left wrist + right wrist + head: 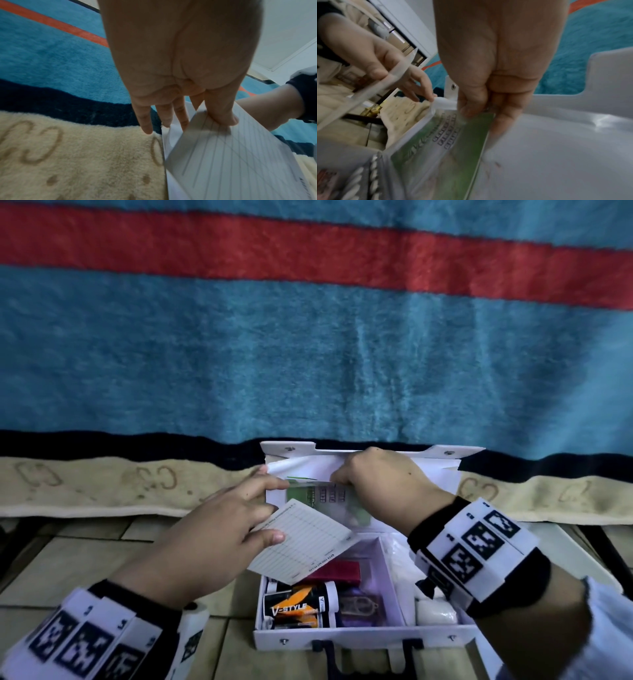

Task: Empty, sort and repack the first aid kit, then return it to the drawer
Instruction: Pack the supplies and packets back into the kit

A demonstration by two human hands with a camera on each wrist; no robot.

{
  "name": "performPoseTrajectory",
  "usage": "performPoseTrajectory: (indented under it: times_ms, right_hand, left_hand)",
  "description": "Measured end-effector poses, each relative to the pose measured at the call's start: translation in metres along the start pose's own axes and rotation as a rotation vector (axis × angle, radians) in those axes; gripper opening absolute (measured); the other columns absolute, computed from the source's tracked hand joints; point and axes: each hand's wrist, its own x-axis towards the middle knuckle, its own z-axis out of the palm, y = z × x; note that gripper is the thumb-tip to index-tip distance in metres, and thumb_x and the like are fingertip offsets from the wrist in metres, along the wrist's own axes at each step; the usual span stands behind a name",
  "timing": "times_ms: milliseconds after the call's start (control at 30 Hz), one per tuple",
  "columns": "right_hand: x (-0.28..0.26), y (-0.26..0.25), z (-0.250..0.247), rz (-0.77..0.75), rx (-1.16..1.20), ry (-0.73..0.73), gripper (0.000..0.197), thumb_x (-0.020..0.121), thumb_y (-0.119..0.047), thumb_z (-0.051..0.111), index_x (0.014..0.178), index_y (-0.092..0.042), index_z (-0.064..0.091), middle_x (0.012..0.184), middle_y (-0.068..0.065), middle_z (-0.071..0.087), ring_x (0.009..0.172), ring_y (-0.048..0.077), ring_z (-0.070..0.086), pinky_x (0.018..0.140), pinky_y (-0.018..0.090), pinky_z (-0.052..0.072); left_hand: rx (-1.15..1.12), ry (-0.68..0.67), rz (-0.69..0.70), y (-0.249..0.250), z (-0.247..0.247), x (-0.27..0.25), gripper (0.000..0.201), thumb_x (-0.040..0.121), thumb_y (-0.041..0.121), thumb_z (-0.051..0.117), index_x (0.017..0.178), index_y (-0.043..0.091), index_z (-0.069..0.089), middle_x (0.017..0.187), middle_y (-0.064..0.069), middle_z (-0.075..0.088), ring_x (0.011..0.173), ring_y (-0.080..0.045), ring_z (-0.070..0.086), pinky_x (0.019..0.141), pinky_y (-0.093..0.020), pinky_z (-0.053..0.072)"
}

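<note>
The white first aid kit (359, 637) stands open on the floor, its lid (438, 474) leaning back against a blanket. My left hand (267, 518) pinches a lined card (301, 539) between thumb and fingers over the box, and its index finger touches the left edge of the lid pocket. In the left wrist view the thumb presses on the card (231, 155). My right hand (339, 479) pinches the top of a green first-aid guide (453, 142) in the lid pocket. Inside the box lie a red packet (337, 571), a black-and-orange roll (298, 606) and a white bandage roll (435, 613).
A blue blanket (308, 354) with a red stripe and a beige border hangs right behind the lid. Beige floor tiles (85, 559) lie to the left of the kit. The kit's black handle (325, 652) points toward me.
</note>
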Motion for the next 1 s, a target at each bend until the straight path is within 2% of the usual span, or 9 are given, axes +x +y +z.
performPoseTrajectory:
  times_ms: [200,300,467,533,633,700,833,933,1000]
  right_hand:
    - [0.002,0.006,0.008,0.045,0.173,0.036,0.016,0.081,-0.017,0.06,0.091,-0.026,0.069,0.097,-0.001,0.066,0.092,0.023,0.062,0.073,0.033,0.051]
    - [-0.003,0.006,0.012,0.127,0.196,0.115,0.012,0.089,-0.025,0.056,0.091,-0.026,0.068,0.099,-0.001,0.067,0.094,0.021,0.061,0.078,0.032,0.05]
    - [-0.033,0.001,0.006,0.165,0.522,0.525,0.024,0.09,-0.035,0.058,0.074,-0.019,0.066,0.072,-0.007,0.055,0.066,0.006,0.049,0.063,0.022,0.035]
    - [-0.044,-0.001,0.002,0.278,0.599,0.295,0.033,0.085,-0.042,0.063,0.062,-0.018,0.06,0.056,-0.006,0.05,0.051,0.004,0.044,0.05,0.018,0.03]
    - [-0.052,0.001,0.009,0.325,0.722,-0.208,0.034,0.078,-0.051,0.066,0.071,-0.017,0.065,0.066,-0.002,0.064,0.055,0.005,0.053,0.053,0.018,0.039]
    - [-0.051,0.002,0.019,0.282,0.936,-0.271,0.022,0.08,-0.043,0.069,0.084,-0.021,0.067,0.076,-0.004,0.068,0.06,0.006,0.059,0.055,0.016,0.044]
    - [-0.044,0.004,0.042,0.288,1.474,-0.1,0.017,0.084,-0.01,0.068,0.101,-0.008,0.067,0.086,0.002,0.073,0.072,0.014,0.064,0.063,0.024,0.051]
    - [-0.042,0.019,0.048,0.212,1.804,0.032,0.049,0.069,-0.023,0.081,0.109,0.0,0.064,0.101,0.019,0.07,0.086,0.03,0.065,0.076,0.038,0.054]
    - [-0.04,0.031,0.037,0.172,1.87,0.249,0.049,0.065,-0.024,0.076,0.108,-0.004,0.064,0.101,0.013,0.072,0.088,0.024,0.069,0.076,0.033,0.057]
  left_hand:
    - [-0.015,0.039,-0.044,0.002,0.002,0.002,0.056,0.078,0.064,0.035,0.08,0.017,0.065,0.131,0.037,0.028,0.135,0.012,0.019,0.102,-0.022,0.035]
    - [-0.085,0.087,-0.073,0.008,0.004,0.002,0.038,0.089,0.049,0.049,0.087,0.016,0.068,0.129,0.036,0.032,0.133,0.008,0.027,0.101,-0.027,0.04]
    - [-0.313,0.159,-0.18,0.027,-0.002,0.003,0.018,0.09,0.03,0.056,0.103,0.026,0.068,0.116,0.034,0.042,0.113,0.008,0.045,0.092,-0.018,0.042]
    - [-0.309,0.178,-0.225,0.032,-0.002,0.007,0.02,0.091,0.033,0.054,0.1,0.023,0.069,0.11,0.026,0.047,0.104,0.003,0.05,0.084,-0.013,0.04]
    - [-0.312,0.178,-0.298,0.039,-0.003,0.011,0.021,0.092,0.037,0.05,0.098,0.027,0.067,0.105,0.019,0.051,0.099,-0.002,0.053,0.079,-0.02,0.04]
    - [-0.359,0.198,-0.337,0.044,-0.005,0.011,0.021,0.093,0.037,0.047,0.1,0.032,0.066,0.103,0.017,0.052,0.097,-0.003,0.054,0.078,-0.025,0.042]
    - [-0.41,0.249,-0.355,0.049,-0.009,0.01,0.022,0.093,0.038,0.046,0.106,0.034,0.064,0.102,0.016,0.055,0.095,-0.003,0.055,0.077,-0.026,0.045]
    - [-0.262,0.182,-0.289,0.043,-0.009,0.007,0.026,0.088,0.046,0.051,0.111,0.036,0.054,0.106,0.021,0.052,0.097,0.001,0.052,0.083,-0.029,0.046]
    - [-0.115,0.123,-0.233,0.037,-0.006,0.005,0.04,0.081,0.053,0.055,0.117,0.037,0.048,0.115,0.026,0.046,0.108,0.001,0.046,0.094,-0.035,0.043]
